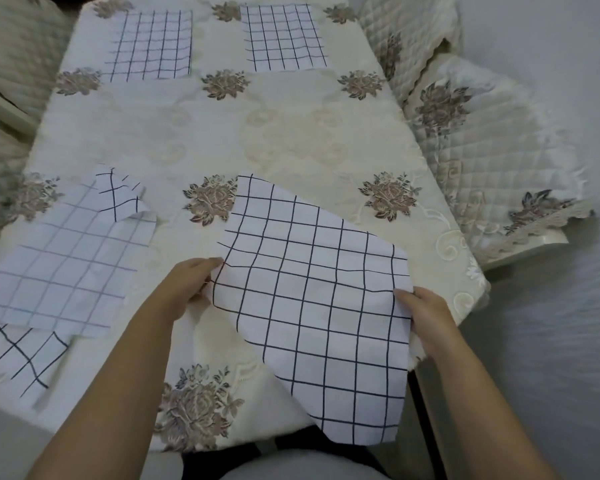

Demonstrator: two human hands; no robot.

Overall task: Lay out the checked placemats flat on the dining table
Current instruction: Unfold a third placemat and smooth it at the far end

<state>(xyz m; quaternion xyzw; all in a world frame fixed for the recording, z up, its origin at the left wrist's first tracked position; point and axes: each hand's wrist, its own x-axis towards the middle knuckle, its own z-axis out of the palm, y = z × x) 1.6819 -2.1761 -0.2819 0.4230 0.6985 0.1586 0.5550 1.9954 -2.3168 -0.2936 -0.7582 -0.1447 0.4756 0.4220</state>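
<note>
Both hands held one checked placemat (pixel 312 306) above the near edge of the worktop (pixel 291 133): the left hand (pixel 187 289) pinched its left edge and the right hand (pixel 426 320) gripped its right edge, fingers (pixel 404 295) curled on the cloth. It hung tilted, its lower corner past the edge. A second placemat (pixel 66 265) lay to the left, one corner folded over. The far-left placemat (pixel 149 43) and the far-right placemat (pixel 284 36) lay flat.

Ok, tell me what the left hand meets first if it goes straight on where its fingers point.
The placemat it pinches: the left hand points forward and rightward across that cloth. Beyond it, only bare tablecloth seems to lie ahead, though depth is unclear.
</note>
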